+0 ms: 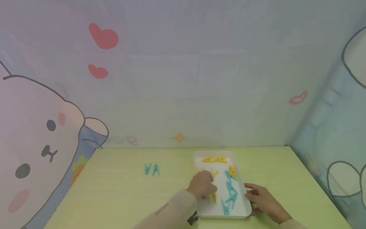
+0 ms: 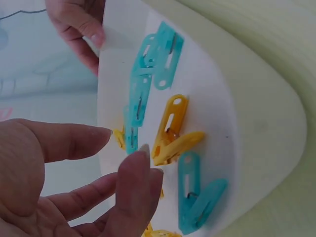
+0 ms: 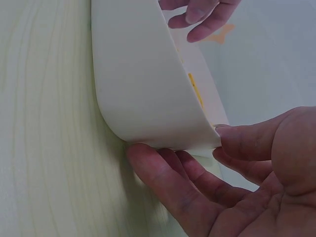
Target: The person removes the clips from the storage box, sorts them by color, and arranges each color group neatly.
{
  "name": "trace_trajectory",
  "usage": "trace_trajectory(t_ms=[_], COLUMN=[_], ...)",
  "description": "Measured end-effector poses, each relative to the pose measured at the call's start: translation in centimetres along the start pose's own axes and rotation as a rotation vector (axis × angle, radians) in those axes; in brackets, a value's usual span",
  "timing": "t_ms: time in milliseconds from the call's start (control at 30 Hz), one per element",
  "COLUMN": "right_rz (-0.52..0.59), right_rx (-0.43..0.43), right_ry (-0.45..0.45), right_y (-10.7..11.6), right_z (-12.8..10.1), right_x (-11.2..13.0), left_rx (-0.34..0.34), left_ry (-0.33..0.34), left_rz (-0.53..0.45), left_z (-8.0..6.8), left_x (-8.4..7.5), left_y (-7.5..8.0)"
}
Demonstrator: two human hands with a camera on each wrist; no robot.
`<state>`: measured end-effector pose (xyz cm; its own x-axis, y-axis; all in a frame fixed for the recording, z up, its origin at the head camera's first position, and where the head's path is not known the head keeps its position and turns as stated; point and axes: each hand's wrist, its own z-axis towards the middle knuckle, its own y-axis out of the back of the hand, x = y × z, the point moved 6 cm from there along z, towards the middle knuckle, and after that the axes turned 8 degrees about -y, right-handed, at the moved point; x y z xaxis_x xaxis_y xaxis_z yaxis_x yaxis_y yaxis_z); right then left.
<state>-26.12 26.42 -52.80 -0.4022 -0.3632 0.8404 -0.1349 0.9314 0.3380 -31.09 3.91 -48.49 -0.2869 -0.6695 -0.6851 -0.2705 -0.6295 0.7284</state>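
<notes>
A white tray (image 1: 213,210) holds several yellow and blue clothespins lying loose. My left hand (image 1: 202,185) hovers over the tray's left part, fingers spread and nothing between them. Near its fingertips lie a yellow clothespin (image 2: 170,133) and a blue clothespin (image 2: 197,195); the head view partly hides this spot behind the hand. At the tray's right side, my right hand (image 1: 264,202) grips the edge. In the right wrist view, fingers (image 3: 163,175) press the outer wall, with another fingertip at the rim.
Two blue clothespins (image 1: 151,169) lie on the light green tabletop (image 1: 120,190), left of the tray. A cartoon-printed cloth (image 1: 183,76) hangs behind the table and along its sides. A dark strap piece (image 1: 193,218) shows at the left wrist.
</notes>
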Motion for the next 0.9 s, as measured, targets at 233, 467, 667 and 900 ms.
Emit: trace_trajectory(t_ms=[233, 467, 667, 900], right_rz=[-0.012, 0.001, 0.001, 0.0], right_rx=[-0.013, 0.001, -0.013, -0.015], right_ry=[-0.009, -0.006, -0.019, -0.014], right_y=[0.1, -0.2, -0.5, 0.1], right_z=[0.0, -0.1, 0.1, 0.1], right_x=[0.0, 0.0, -0.1, -0.2], left_rx=[0.039, 0.043, 0.049, 0.05], left_ry=[0.027, -0.042, -0.034, -0.024], left_rz=[0.155, 0.322, 0.362, 0.415], left_z=[0.6, 0.6, 0.3, 0.9], left_x=[0.2, -0.7, -0.7, -0.7], left_y=[-1.7, -2.2, -2.1, -2.9])
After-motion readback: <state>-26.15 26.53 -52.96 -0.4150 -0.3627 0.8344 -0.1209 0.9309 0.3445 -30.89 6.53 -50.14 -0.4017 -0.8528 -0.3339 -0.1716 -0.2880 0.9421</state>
